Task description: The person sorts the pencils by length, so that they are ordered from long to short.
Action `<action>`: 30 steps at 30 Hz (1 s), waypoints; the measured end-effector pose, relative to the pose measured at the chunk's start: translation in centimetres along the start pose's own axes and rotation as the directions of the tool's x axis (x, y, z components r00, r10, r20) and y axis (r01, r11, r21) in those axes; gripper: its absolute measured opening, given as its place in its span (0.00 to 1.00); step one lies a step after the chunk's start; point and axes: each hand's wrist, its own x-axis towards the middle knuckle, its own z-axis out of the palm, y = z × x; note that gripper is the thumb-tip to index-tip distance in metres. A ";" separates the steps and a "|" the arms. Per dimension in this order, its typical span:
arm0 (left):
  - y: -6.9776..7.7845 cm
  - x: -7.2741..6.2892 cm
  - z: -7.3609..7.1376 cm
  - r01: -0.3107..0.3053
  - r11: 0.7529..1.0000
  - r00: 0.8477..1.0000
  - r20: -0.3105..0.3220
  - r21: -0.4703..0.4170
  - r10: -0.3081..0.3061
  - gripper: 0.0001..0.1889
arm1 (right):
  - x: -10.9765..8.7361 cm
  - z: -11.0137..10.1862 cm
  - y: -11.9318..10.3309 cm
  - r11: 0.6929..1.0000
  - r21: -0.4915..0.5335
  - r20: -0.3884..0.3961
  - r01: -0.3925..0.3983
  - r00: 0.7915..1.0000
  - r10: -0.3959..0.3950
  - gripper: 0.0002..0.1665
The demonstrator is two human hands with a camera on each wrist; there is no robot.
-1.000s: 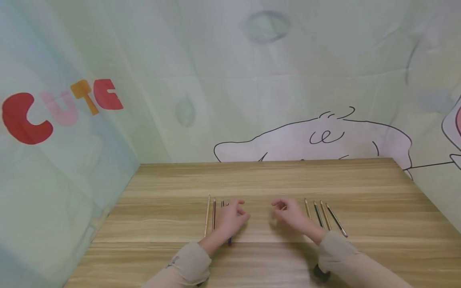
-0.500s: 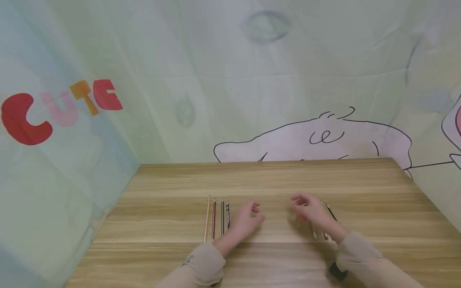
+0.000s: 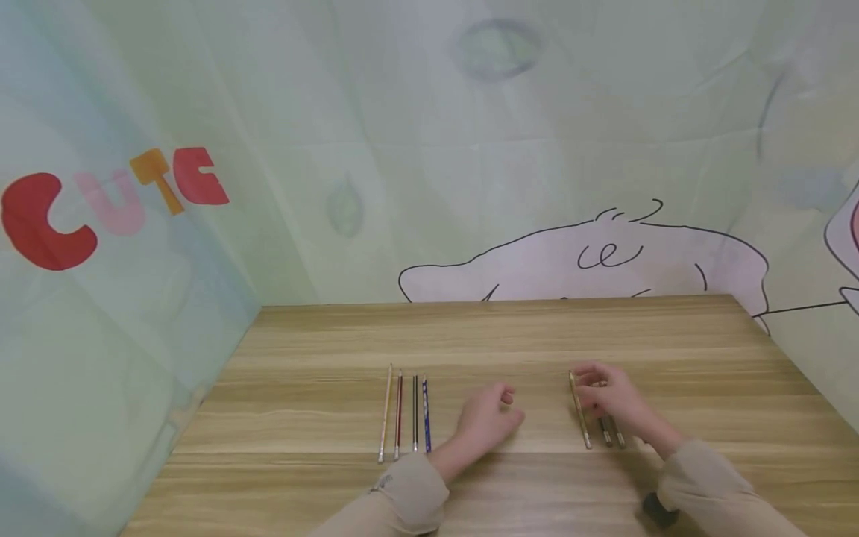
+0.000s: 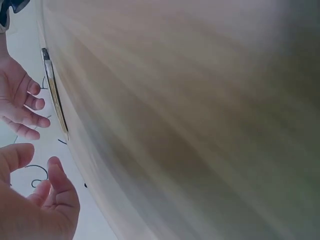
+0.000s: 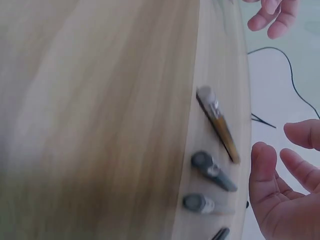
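Pencils (image 3: 399, 403) lie in two groups on the wood-grain counter (image 3: 322, 335). In the left group, a yellow pencil (image 3: 385, 418), a dark red pencil (image 3: 398, 424), a black pencil (image 3: 415, 414) and a blue patterned pencil (image 3: 426, 418) lie side by side, tips pointing away from the person. The left hand (image 3: 485, 418) is between the groups, fingers loosely bent, thumb and forefinger apart, holding nothing. The right hand (image 3: 612, 391) hangs over the right group, also relaxed and holding nothing, its fingertips just beside a gold pencil (image 3: 580, 410); whether they touch it cannot be told. The right wrist view shows three more pencil ends (image 5: 214, 172), blurred, in a line beside the gold one. Behind the counter hangs a pale printed backdrop (image 3: 416, 97).
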 end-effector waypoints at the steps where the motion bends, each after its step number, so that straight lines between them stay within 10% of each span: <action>1: 0.1 0.0 0.2 -0.007 1.000 1.000 -0.001 0.007 0.007 0.20 | -0.1 -0.2 0.0 1.000 -0.011 -0.001 0.002 1.000 -0.002 0.26; 30: 2.5 1.5 2.9 0.007 0.999 0.997 0.074 0.047 -0.011 0.19 | -0.3 -2.6 2.2 0.989 -0.141 -0.055 -0.042 0.998 0.035 0.24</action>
